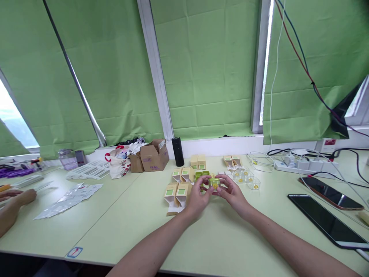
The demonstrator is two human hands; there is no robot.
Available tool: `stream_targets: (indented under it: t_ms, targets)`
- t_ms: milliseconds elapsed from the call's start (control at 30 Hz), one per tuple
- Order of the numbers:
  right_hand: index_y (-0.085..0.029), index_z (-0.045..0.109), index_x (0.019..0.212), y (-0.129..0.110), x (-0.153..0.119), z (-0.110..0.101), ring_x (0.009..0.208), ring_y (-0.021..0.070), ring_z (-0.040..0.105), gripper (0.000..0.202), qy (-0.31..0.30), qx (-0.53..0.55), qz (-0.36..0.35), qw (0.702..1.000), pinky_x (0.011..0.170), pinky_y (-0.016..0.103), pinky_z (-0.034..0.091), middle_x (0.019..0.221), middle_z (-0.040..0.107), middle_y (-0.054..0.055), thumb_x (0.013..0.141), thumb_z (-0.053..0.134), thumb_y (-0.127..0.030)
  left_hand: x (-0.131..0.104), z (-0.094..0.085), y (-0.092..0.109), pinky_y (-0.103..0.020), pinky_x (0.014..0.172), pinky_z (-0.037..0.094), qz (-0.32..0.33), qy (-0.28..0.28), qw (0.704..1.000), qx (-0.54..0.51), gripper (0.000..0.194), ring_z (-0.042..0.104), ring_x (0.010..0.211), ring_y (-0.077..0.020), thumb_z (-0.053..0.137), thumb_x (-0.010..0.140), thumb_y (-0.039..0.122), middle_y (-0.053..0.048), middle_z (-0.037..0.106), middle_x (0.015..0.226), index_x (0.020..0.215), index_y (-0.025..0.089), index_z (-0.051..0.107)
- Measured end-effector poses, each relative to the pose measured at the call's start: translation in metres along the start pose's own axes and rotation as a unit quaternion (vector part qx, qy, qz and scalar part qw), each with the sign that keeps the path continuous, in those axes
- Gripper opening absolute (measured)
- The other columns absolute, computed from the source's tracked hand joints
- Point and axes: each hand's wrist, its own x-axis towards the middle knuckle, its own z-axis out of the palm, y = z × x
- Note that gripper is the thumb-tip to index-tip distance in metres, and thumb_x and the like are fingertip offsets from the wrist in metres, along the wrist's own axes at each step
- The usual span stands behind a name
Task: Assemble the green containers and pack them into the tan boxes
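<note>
Between my two hands, above the table, is a small clear container with a green top and something yellow inside [214, 184]. My left hand [200, 194] closes on its left side, and my right hand [232, 192] grips its right side with the fingertips. Just behind my left hand sit several green pieces [198, 176], partly hidden by the fingers. Clear cups with yellow bits inside [242, 176] stand in a group right of my right hand. Open small cartons with green windows [176, 192] stand left of my left hand.
Behind are more cartons [198, 161], a black cylinder [177, 151] and a cardboard box [155, 156]. At right lie a tablet [328, 219], a phone [331, 192] and a power strip [305, 167] with cables. A co-worker's hand [25, 197] is at far left, near plastic sheets [69, 198].
</note>
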Motion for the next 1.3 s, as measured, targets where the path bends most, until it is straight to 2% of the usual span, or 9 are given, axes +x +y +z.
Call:
stream_targets:
  t_ms: [233,433,633,733,833,933,1100,1300]
  targets:
    - [-0.032,0.068,0.12,-0.004,0.001,-0.002,0.107,0.028,0.074,0.054,0.008,0.006,-0.006,1.0,0.106,0.055,0.059,0.115,0.072,0.005,0.077,0.092,-0.054,-0.001,0.001,0.002,-0.04,0.096,0.054,0.008,0.024,0.999,0.034,0.039,0.064,0.114,-0.0266,0.077,0.093,0.041,-0.011,0.07,0.123,0.127,0.024,0.068]
    - [-0.033,0.07,0.127,-0.002,0.0,0.0,0.106,0.0292,0.076,0.054,0.006,0.109,0.029,0.994,0.109,0.058,0.054,0.111,0.078,0.005,0.08,0.09,-0.05,-0.003,0.0,-0.001,-0.041,0.099,0.052,0.017,0.042,0.998,0.054,0.046,0.064,0.116,-0.0268,0.074,0.096,0.045,-0.01,0.069,0.12,0.136,0.026,0.062]
    - [-0.031,0.068,0.137,0.003,0.003,-0.009,0.105,0.032,0.079,0.055,0.014,0.182,0.063,0.981,0.114,0.063,0.049,0.11,0.082,0.007,0.085,0.082,-0.044,-0.005,0.0,0.002,-0.043,0.105,0.051,0.024,0.02,0.999,0.01,0.037,0.066,0.118,-0.0267,0.068,0.1,0.041,-0.011,0.071,0.122,0.132,0.024,0.062]
    - [-0.031,0.067,0.137,0.007,0.004,-0.014,0.106,0.0318,0.08,0.053,0.02,0.202,0.073,0.976,0.116,0.062,0.048,0.105,0.082,0.007,0.086,0.078,-0.041,-0.005,0.001,0.001,-0.044,0.106,0.051,0.026,0.011,1.0,-0.003,0.034,0.068,0.118,-0.0267,0.069,0.1,0.041,-0.012,0.072,0.124,0.128,0.023,0.063]
    - [-0.03,0.067,0.135,0.01,0.006,-0.016,0.106,0.0319,0.08,0.051,0.026,0.211,0.08,0.974,0.117,0.061,0.047,0.111,0.082,0.009,0.086,0.076,-0.04,-0.005,0.001,0.0,-0.044,0.106,0.052,0.027,0.005,1.0,-0.003,0.031,0.068,0.118,-0.0266,0.068,0.1,0.039,-0.013,0.072,0.125,0.126,0.022,0.063]
    - [-0.028,0.067,0.132,0.011,0.006,-0.017,0.105,0.0327,0.08,0.049,0.031,0.225,0.087,0.97,0.116,0.061,0.048,0.114,0.082,0.011,0.086,0.077,-0.039,-0.005,0.001,0.001,-0.044,0.104,0.053,0.028,0.004,1.0,-0.003,0.03,0.068,0.117,-0.0263,0.068,0.101,0.037,-0.013,0.072,0.125,0.126,0.021,0.063]
    - [-0.028,0.067,0.13,0.01,0.006,-0.015,0.1,0.0316,0.08,0.048,0.04,0.232,0.086,0.968,0.112,0.058,0.051,0.107,0.083,0.009,0.084,0.081,-0.034,-0.005,0.001,0.002,-0.044,0.104,0.052,0.022,0.006,1.0,0.0,0.03,0.067,0.116,-0.0259,0.068,0.1,0.038,-0.012,0.071,0.122,0.125,0.022,0.063]
    - [-0.029,0.07,0.124,0.008,0.004,-0.012,0.097,0.0284,0.076,0.051,0.073,0.197,0.058,0.976,0.096,0.052,0.057,0.107,0.081,0.006,0.077,0.089,-0.034,-0.003,0.001,-0.003,-0.044,0.103,0.051,-0.014,0.011,1.0,-0.004,0.042,0.065,0.12,-0.0277,0.072,0.097,0.047,-0.012,0.069,0.125,0.129,0.023,0.06]
